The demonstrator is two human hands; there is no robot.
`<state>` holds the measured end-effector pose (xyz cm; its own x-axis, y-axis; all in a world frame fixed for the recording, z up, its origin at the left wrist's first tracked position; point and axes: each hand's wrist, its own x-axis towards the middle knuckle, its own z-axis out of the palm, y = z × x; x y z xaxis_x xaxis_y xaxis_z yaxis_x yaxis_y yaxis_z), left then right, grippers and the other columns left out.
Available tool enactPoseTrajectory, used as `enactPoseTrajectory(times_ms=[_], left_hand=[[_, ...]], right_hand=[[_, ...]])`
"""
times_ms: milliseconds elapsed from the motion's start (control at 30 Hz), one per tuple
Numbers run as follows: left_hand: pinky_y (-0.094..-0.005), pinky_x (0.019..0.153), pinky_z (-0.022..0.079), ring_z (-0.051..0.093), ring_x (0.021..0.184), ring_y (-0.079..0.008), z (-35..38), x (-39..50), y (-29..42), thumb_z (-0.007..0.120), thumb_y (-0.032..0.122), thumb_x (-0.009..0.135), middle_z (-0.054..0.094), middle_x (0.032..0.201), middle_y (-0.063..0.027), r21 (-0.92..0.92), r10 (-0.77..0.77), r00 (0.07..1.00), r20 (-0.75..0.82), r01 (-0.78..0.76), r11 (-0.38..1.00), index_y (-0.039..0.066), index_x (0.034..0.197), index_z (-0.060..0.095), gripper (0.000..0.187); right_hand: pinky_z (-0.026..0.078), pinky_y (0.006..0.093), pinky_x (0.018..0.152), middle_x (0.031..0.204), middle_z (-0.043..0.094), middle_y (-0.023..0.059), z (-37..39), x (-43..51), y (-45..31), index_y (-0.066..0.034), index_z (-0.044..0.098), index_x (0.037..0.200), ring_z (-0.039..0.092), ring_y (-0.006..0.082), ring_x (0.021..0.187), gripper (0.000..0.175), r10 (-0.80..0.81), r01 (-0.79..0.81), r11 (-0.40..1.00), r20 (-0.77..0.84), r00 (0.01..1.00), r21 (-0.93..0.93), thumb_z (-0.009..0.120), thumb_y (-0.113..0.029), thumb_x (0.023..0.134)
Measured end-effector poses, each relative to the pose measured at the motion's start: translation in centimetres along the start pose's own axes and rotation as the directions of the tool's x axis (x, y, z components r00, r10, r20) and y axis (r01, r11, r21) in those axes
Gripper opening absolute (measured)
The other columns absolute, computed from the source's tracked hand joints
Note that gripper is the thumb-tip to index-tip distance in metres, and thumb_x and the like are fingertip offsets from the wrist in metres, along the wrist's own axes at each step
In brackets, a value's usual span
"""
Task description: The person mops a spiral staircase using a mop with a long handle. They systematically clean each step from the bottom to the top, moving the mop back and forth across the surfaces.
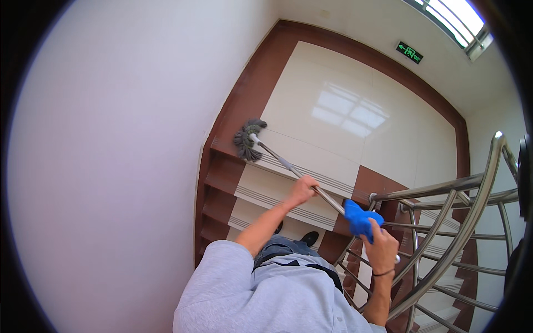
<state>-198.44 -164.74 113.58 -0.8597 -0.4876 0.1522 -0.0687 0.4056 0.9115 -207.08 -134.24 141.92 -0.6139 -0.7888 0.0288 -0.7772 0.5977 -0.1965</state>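
A mop with a metal handle point(272, 153) slants across the view, its grey string head point(249, 141) on the red-brown border at the left corner of the stair landing point(308, 95). My left hand point(303, 190) grips the middle of the handle. Near its upper end, my right hand point(379, 243) is closed around the handle and a bunched blue cloth point(361, 219). The white end of the handle shows just beyond my right hand. Part of the handle is hidden under the cloth.
Stair steps point(266, 195) with grooved edges lie below the landing, my shoes on them. A plain wall point(116, 145) rises at the left. Curved metal railings point(454, 233) stand close at the right, beside another flight. A lit exit sign point(409, 52) hangs on the far wall.
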Motion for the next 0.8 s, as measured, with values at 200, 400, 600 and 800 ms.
enactPoseTrajectory(times_ms=[200,400,600,800], left_hand=[[-0.0368,0.082,0.062,0.073,0.091,-0.0257,-10.8,-0.5,-6.3,0.086,-0.008,0.069,0.074,0.097,-0.0097,-0.009,-0.094,0.992,-0.088,0.094,0.996,0.003,0.099,0.078,0.033],[-0.04,0.083,0.06,0.069,0.097,-0.0275,-14.1,-1.7,-5.6,0.083,-0.009,0.068,0.074,0.092,-0.0076,-0.029,-0.071,0.991,-0.113,0.068,0.997,0.003,0.095,0.077,0.03],[-0.0409,0.085,0.058,0.068,0.097,-0.03,-11.6,-3.9,-3.1,0.086,-0.005,0.07,0.074,0.091,-0.0082,0.078,-0.036,0.999,-0.021,0.038,0.996,0.003,0.098,0.077,0.031],[-0.0426,0.087,0.057,0.067,0.099,-0.032,-8.6,-4.6,-1.0,0.087,-0.001,0.07,0.076,0.092,-0.0079,-0.013,-0.044,0.996,0.084,0.045,0.999,0.003,0.102,0.08,0.033]], right_hand=[[0.058,0.0482,0.069,0.085,0.069,0.0138,6.6,4.8,-8.5,-0.015,0.069,0.14,0.072,0.0365,0.08,0.058,-0.162,0.161,0.986,0.026,0.986,0.037,0.089,-0.021,0.086],[0.059,0.0479,0.069,0.088,0.07,0.0144,6.8,5.1,-11.2,-0.0145,0.067,0.143,0.072,0.0363,0.081,0.061,-0.201,0.201,0.98,0.064,0.977,0.015,0.087,-0.017,0.085],[0.059,0.0484,0.068,0.083,0.07,0.0148,4.0,3.1,-8.9,-0.0161,0.067,0.141,0.073,0.037,0.077,0.06,-0.099,0.087,0.993,0.155,0.983,0.082,0.089,-0.023,0.086],[0.058,0.0493,0.07,0.085,0.072,0.0171,2.0,-0.1,-6.4,-0.0166,0.068,0.139,0.074,0.0384,0.08,0.057,0.042,-0.057,0.995,0.174,0.984,0.084,0.089,-0.027,0.087]])
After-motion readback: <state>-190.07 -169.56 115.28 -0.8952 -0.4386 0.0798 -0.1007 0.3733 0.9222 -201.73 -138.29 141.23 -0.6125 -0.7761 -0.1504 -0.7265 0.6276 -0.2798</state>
